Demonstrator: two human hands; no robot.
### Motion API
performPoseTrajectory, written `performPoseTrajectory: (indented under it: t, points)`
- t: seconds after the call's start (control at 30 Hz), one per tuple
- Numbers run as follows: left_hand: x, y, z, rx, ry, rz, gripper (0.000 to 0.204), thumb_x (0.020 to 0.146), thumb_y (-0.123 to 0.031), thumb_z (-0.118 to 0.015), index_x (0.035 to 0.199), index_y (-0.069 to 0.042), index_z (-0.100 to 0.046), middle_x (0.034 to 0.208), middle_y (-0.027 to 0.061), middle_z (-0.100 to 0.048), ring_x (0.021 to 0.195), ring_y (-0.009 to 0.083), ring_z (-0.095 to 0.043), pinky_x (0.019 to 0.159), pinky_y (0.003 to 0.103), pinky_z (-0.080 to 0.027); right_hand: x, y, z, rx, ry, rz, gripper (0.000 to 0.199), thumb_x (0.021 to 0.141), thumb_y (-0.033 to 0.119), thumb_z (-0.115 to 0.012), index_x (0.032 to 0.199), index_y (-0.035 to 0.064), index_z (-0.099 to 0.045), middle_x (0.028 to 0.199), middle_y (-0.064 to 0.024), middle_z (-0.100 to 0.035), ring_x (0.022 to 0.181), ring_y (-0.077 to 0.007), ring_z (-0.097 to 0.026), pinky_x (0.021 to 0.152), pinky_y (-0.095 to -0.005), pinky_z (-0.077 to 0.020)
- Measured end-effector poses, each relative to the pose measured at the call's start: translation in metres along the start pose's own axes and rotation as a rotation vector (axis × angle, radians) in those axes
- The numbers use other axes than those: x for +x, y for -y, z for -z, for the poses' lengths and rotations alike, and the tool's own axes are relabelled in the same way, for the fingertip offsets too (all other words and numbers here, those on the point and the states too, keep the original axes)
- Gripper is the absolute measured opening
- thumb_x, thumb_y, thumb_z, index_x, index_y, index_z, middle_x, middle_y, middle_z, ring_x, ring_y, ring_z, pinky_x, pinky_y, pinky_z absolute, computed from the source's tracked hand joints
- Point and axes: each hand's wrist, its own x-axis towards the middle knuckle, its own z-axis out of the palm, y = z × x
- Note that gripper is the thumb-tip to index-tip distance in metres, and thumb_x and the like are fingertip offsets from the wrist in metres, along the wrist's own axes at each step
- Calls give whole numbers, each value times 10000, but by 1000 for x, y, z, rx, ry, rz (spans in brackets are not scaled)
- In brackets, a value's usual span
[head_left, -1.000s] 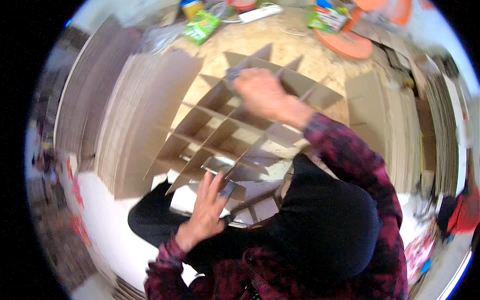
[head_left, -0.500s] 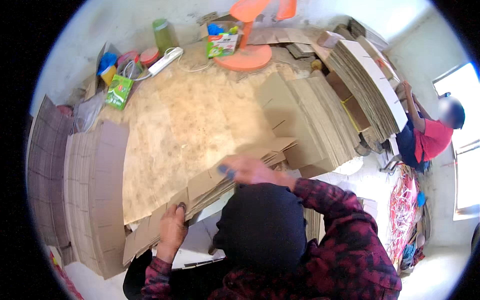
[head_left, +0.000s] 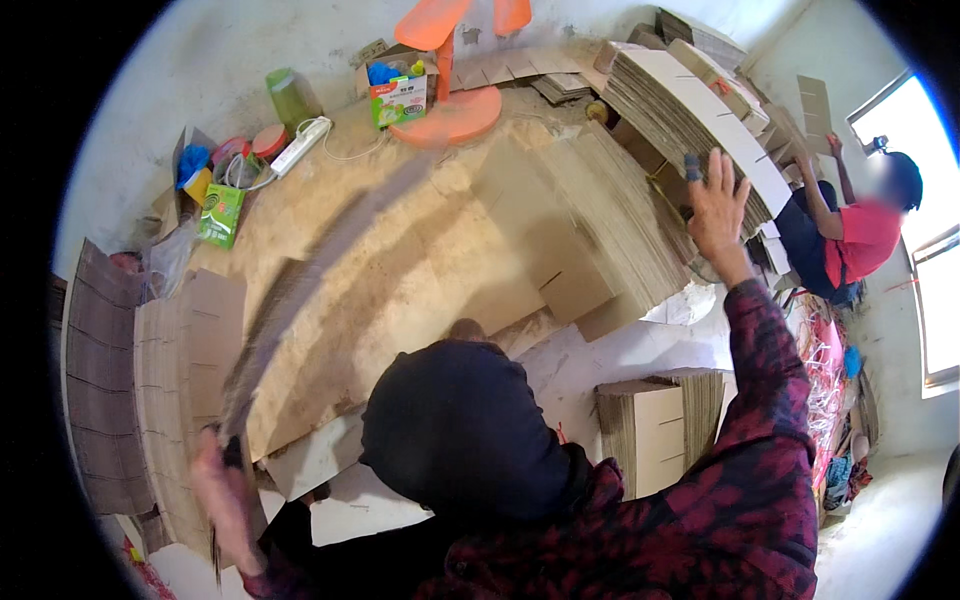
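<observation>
My left hand [head_left: 225, 505], blurred by motion, grips the lower end of long slotted cardboard strips [head_left: 310, 260] at the left of the wooden table. They stand up in a smeared arc, so their number cannot be told. Beside that hand are stacks of slotted cardboard [head_left: 160, 370]. My right hand [head_left: 718, 210] reaches out to the far right with its fingers spread and nothing in them; a dark blue wrap covers one fingertip. It appears in front of a tall stack of cardboard strips with a white top sheet [head_left: 690, 95]; contact cannot be told. Another cardboard stack [head_left: 600, 225] lies nearer the middle.
Along the back are an orange pedestal stand [head_left: 450, 115], a box of small items [head_left: 400, 100], a power strip [head_left: 300, 145] and a green box [head_left: 221, 215]. More cardboard bundles [head_left: 657, 435] stand at my right. A co-worker in red [head_left: 865, 240] handles a strip at the far right.
The strips that lay slanted before me have swung up and left with my left hand. My right hand has left them and moved out to the right. The whole view has shifted slightly.
</observation>
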Motion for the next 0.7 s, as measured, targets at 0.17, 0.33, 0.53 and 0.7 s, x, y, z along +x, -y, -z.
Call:
performPoseTrajectory:
  t: [0.17,0.33,0.53,0.7]
  points:
    - [-54,-19,130,378,-306,-299,306,928,-49,-501,1213,62,-517,1028,146,-635,916,197,-590,805,317,-496,18,-8,19,97,-32,-13,745,595,-2,-661,1304,117,-465,1507,-165,-241,1397,-334,-228,1111,-560,-188]
    - [-206,54,282,775,-748,-38,478,901,-54,-472,1371,-13,-400,1258,139,-530,1056,215,-549,905,311,-454,-39,50,-2,505,-38,304,297,597,-49,-681,878,-24,-588,1384,-228,-420,1266,-383,-420,1053,-515,-330]
    - [-348,182,282,452,-998,53,332,885,-74,-511,1207,7,-528,1053,81,-603,876,166,-557,769,306,-485,-131,125,-56,738,213,360,501,801,133,-587,1278,19,-484,1330,-233,-476,1190,-369,-489,988,-407,-406]
    - [-450,314,285,-221,-1040,446,331,857,-63,-577,1178,8,-537,1047,116,-617,844,238,-596,750,351,-510,-135,177,-95,550,-133,220,513,843,354,-476,1298,118,-462,1377,-213,-419,1180,-337,-481,961,-400,-404]
